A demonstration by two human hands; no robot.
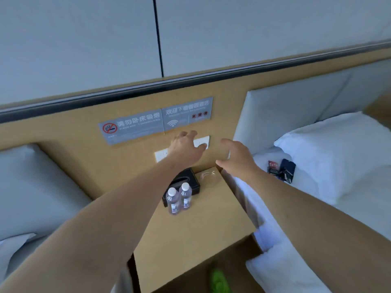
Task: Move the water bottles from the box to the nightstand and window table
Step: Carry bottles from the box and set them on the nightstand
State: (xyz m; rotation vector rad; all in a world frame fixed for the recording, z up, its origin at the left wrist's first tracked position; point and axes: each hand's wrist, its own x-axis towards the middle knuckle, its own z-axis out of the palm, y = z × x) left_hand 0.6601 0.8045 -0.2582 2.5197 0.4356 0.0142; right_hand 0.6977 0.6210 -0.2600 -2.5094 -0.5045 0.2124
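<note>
Both forearms run bare from the lower frame edges up to the left hand (186, 148) and the right hand (238, 156), with no sleeve, watch, ring or glove showing on either, and the fingers (226, 142) are uncovered, short-nailed and slightly blurred.

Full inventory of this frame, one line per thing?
clear plastic water bottles with white caps: 2, upright side by side, nightstand's left edge
black tissue box: 1, behind the bottles
clear glass dish: 1, right of tissue box
light wooden nightstand: 1, between the beds
grey wall signs: 2, on wooden headboard panel
white wall switch plates: 2, below signs
white pillow: 1, right bed
dark packets: several, beside pillow
green object: 1, floor, unidentifiable
left hand: empty, fingers spread, near switches
right hand: empty, open, above nightstand
</note>
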